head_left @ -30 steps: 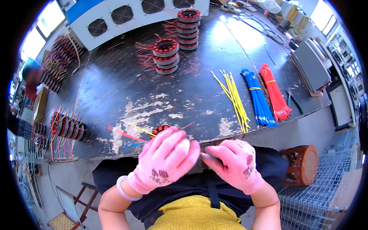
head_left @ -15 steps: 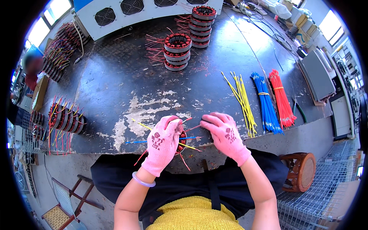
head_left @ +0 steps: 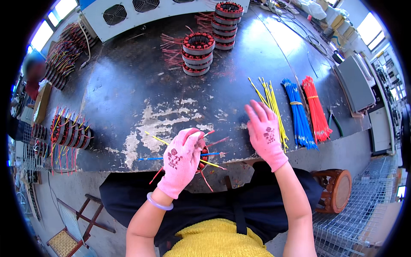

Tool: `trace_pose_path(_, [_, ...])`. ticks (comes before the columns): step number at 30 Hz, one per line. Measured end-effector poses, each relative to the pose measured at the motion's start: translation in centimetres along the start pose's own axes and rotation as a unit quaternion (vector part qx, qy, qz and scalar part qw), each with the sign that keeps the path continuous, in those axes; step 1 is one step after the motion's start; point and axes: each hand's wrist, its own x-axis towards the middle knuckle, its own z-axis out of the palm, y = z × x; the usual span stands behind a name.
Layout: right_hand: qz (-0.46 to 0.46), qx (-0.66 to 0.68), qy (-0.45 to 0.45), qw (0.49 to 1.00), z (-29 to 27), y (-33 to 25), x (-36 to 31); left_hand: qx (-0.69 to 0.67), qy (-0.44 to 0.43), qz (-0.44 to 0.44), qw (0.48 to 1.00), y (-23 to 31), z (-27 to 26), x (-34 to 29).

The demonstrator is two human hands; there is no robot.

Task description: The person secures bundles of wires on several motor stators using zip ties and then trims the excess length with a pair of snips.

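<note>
My left hand (head_left: 181, 162), in a pink glove, is closed over a small stator (head_left: 204, 162) with red windings at the table's front edge. Most of that stator is hidden under the palm. Yellow, blue and red wires stick out around it on both sides. My right hand (head_left: 266, 136), gloved alike, hovers with fingers stretched out beside a loose bunch of yellow wires (head_left: 276, 112), overlapping its left side. Nothing shows in those fingers. Right of the yellow wires lie a banded bundle of blue wires (head_left: 298, 120) and a banded bundle of red wires (head_left: 316, 115).
Stacked stators (head_left: 198, 58) stand at the back middle, a taller stack (head_left: 225, 32) behind them. Wired stators (head_left: 70, 132) sit in a row at the left. Pliers (head_left: 336, 122) lie near the right edge. A white cabinet with fans (head_left: 128, 19) closes off the back. A wooden stool (head_left: 338, 192) stands below right.
My right hand has left the wire ends by the stator and moved right and away from me, to the yellow wires; its fingers have straightened. My left hand stays on the stator.
</note>
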Motion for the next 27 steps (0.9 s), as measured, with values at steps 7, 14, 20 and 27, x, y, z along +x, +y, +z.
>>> trace_pose_path(7, [0.168,0.313,-0.249,0.901,-3.4,-6.0,-0.8,-0.008,-0.006,0.014,1.000,-0.5,-0.3,-0.2])
trace_pose_path(14, [0.177,0.400,-0.226,0.870,-0.3,-7.3,0.0,-0.029,0.004,-0.007,1.000,-0.2,0.1,-0.1])
trace_pose_path(20, [0.199,0.443,-0.152,0.861,0.9,-8.1,-0.6,-0.031,0.005,-0.006,0.999,-0.5,0.2,-0.2])
trace_pose_path(27, [0.196,0.351,-0.080,0.912,-2.5,-8.6,-2.3,-0.021,-0.043,0.052,0.998,-0.7,-0.5,0.0])
